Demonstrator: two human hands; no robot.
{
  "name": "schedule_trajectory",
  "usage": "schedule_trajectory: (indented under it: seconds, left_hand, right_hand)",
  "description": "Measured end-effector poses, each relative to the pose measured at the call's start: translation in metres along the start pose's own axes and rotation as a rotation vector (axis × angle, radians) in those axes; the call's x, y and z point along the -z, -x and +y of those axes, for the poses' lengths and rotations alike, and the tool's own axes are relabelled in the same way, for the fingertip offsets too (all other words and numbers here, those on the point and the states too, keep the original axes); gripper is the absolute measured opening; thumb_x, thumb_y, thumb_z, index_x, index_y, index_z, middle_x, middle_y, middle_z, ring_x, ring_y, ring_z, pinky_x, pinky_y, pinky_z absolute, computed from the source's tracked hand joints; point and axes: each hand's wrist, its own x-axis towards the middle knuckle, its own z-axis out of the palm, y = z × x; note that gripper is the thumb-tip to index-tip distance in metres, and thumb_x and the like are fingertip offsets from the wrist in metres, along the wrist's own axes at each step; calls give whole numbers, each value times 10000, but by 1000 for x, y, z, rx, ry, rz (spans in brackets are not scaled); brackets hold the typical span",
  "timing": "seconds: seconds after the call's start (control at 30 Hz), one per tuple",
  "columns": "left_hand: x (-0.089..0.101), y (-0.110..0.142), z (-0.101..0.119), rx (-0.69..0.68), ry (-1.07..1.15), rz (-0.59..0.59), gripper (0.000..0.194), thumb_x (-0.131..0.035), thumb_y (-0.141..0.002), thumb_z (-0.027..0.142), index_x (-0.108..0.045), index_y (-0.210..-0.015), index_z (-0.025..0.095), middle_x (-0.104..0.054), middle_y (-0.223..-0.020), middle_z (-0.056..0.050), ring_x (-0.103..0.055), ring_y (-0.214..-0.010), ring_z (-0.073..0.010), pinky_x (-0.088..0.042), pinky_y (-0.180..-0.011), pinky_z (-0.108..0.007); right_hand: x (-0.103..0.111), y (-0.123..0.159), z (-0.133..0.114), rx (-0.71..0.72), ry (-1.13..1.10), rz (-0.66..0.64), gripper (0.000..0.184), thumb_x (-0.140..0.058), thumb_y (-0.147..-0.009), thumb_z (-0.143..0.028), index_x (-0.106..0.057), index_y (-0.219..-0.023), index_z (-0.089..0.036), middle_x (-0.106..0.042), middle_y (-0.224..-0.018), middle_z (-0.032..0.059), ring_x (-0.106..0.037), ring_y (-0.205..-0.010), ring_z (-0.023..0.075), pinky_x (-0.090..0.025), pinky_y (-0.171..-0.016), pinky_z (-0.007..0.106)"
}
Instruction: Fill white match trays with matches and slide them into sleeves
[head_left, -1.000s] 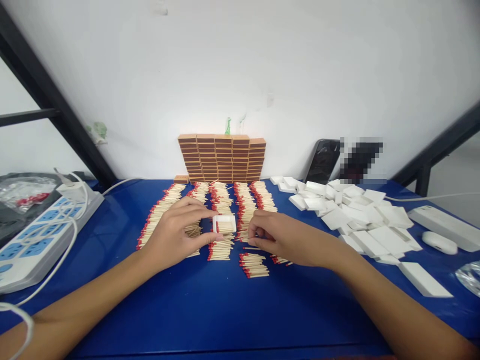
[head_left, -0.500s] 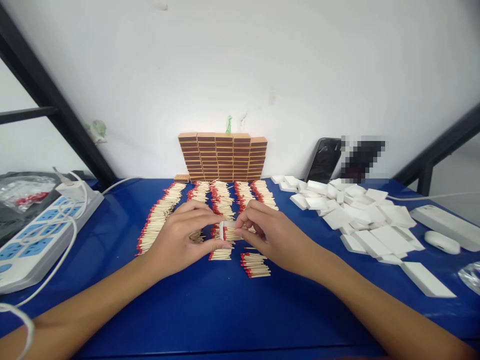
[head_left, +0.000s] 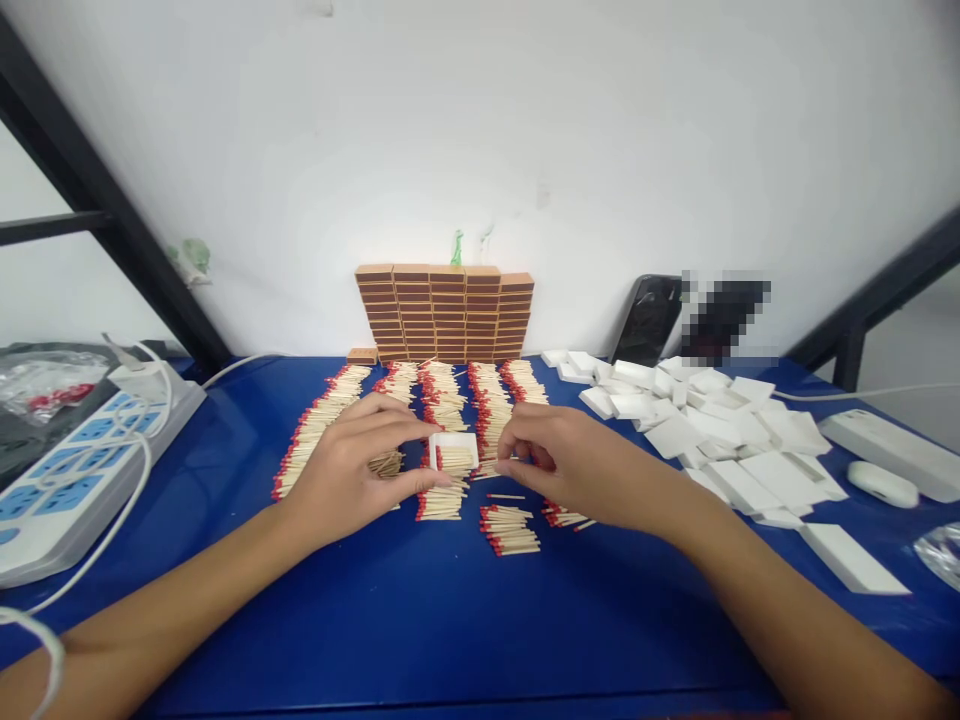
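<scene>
Left hand (head_left: 345, 470) pinches the small white tray (head_left: 453, 452) by its edges, matches inside. It looks light, flimsy card; go gently. Right hand (head_left: 574, 465), just beside, grip pressed together on loose matches (head_left: 491, 425).

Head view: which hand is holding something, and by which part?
The left hand holds a small white tray by its left end, between thumb and fingers. The right hand pinches at the matchsticks beside it; what it grips cannot be told.
</scene>
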Motion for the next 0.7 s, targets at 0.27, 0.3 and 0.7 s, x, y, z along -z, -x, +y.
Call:
schedule_trajectory:
  seconds: [0.27,0.3,0.7]
  left_hand:
    - [1,0,-5,-14,-27,-17,383,-848,-808,430,-761,-1111,213,-781,-926,-64,-674,-938,-229,-565,-850,-384]
    - [1,0,-5,-17,-27,-21,384,-849,-808,423,-758,-1114,210,-780,-926,-62,-671,-938,-228,-563,-850,-382]
    - [0,1,-7,-17,-18,-25,387,-854,-805,409,-753,-1120,207,-773,-906,-60,-669,-942,-229,-559,-850,-379]
  right_hand:
    - [-6,6,11,-106,-59,-269,95,-635,-892,-170,-633,-806,-210,-681,-794,11,-559,-649,140,-384,-569,279]
    - [-7,6,10,-116,-52,-271,107,-626,-900,-173,-628,-799,-209,-682,-791,13,-559,-647,140,-384,-570,278]
    - [-6,-1,8,-51,-6,-189,43,-687,-907,-177,-697,-895,-218,-685,-891,22,-595,-789,173,-400,-655,287]
